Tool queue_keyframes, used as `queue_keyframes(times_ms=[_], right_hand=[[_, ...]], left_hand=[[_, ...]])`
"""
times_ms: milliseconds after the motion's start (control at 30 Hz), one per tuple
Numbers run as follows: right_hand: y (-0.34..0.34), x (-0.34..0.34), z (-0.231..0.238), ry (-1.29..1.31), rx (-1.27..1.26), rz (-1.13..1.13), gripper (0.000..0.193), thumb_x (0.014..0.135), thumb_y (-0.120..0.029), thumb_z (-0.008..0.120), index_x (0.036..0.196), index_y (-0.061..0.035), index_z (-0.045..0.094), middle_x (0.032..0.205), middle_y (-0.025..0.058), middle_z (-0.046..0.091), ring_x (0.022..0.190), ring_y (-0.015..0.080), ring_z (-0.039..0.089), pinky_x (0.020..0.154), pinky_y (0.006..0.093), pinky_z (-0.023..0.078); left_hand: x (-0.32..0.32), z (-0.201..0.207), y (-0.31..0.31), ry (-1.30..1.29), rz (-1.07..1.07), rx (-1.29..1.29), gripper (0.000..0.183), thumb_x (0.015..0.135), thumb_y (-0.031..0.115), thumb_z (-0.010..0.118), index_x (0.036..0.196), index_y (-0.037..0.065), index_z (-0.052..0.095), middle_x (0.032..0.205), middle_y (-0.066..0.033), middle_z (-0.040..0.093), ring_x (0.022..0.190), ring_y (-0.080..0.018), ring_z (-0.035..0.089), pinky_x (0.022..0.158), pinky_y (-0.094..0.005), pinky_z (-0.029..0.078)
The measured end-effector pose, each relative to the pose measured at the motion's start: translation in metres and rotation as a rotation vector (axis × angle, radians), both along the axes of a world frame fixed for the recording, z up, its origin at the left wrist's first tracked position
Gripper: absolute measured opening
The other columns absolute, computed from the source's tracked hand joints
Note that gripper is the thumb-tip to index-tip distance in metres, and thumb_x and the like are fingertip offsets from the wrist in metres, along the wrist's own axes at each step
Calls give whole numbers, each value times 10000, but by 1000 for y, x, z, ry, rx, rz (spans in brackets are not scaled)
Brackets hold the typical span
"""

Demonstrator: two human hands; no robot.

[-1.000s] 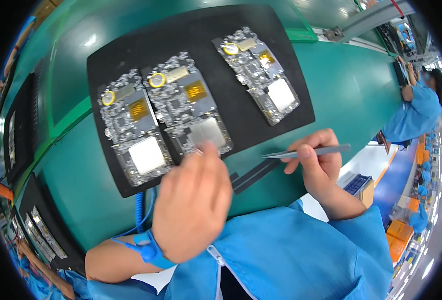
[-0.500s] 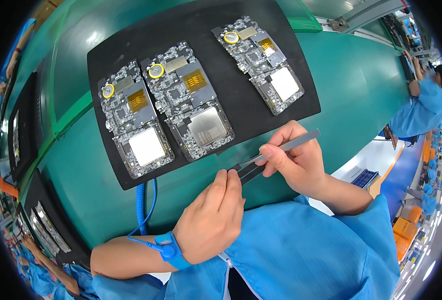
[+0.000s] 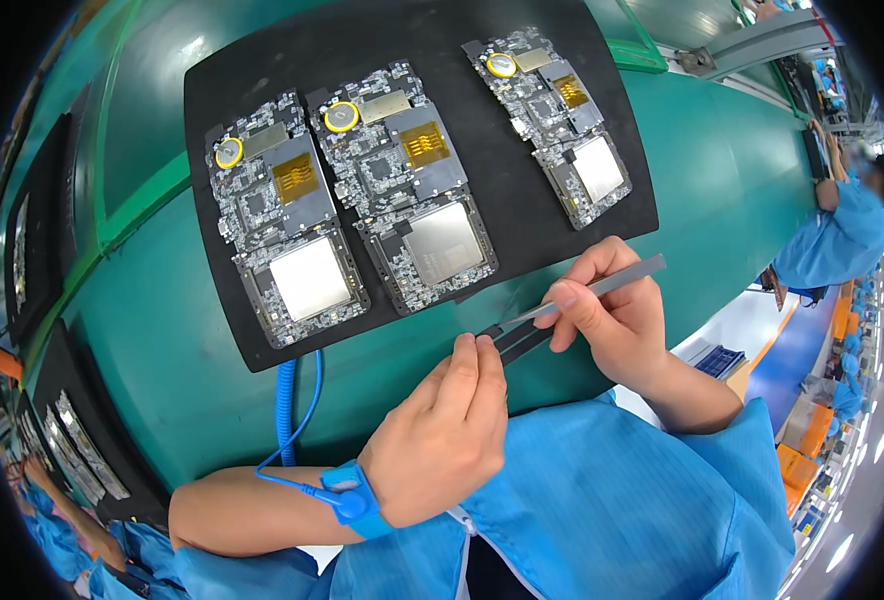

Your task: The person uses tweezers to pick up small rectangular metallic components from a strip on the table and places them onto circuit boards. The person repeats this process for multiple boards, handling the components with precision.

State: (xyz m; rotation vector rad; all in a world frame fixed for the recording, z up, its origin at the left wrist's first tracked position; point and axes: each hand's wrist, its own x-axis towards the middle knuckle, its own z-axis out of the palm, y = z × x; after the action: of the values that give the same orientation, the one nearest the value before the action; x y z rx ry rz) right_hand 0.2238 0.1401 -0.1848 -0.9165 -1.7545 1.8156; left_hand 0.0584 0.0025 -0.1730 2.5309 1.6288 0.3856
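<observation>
My right hand (image 3: 617, 320) pinches a pair of metal tweezers (image 3: 630, 275) between thumb and fingers, the tweezers slanting down to the left. Their far end reaches the fingertips of my left hand (image 3: 442, 430), which are pressed together. A small dark piece (image 3: 491, 332) shows at those fingertips, too small to name. Beyond my hands, three circuit boards lie on a black mat: a left board (image 3: 280, 215), a middle board (image 3: 402, 190) and a right board (image 3: 554, 125). Each carries a yellow-rimmed coin cell, an amber film patch and a silvery square.
The black mat (image 3: 442, 130) rests on a green work surface (image 3: 712, 170). A blue coiled cord (image 3: 286, 410) runs to the blue wrist strap (image 3: 355, 500) on my left wrist. Another black mat with boards (image 3: 80, 450) lies at the left. A co-worker in blue (image 3: 842, 235) sits at the right.
The mat and boards appear shifted to the right and slightly up in view, and both hands with the tweezers sit further right. My hold on the tweezers looks the same.
</observation>
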Motion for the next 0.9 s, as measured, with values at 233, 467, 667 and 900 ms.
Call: queue_keyframes(times_ms=[233,467,667,900], right_hand=[[6,-15,6,306,-127,-154,153,978,-134,468,905,-24,390,722,186,644,435,116,546,401,190,442],[8,-107,25,318,-281,-137,174,950,-191,558,977,-50,460,726,140,659,475,113,584,430,197,460],[5,-142,19,213,-238,20,199,943,-175,572,950,-16,453,725,127,649,522,101,603,474,196,485],[4,-137,16,142,-152,39,179,948,-134,555,925,-1,437,711,139,649,525,107,609,485,200,493]], left_hand=[[-15,13,-8,-30,89,-11,361,742,162,656,988,-100,626,1070,-232,588,1058,-353,553,860,-385,497],[-61,29,-17,206,652,-64,609,747,234,707,1229,-65,486,1266,-311,456,1064,-464,540,858,-451,491],[-48,16,-25,208,637,51,544,760,231,685,1187,-69,530,1208,-306,514,1042,-452,560,832,-433,513],[-48,6,-26,214,425,117,375,824,182,603,1033,-128,609,1062,-279,593,1001,-387,588,810,-392,536]])
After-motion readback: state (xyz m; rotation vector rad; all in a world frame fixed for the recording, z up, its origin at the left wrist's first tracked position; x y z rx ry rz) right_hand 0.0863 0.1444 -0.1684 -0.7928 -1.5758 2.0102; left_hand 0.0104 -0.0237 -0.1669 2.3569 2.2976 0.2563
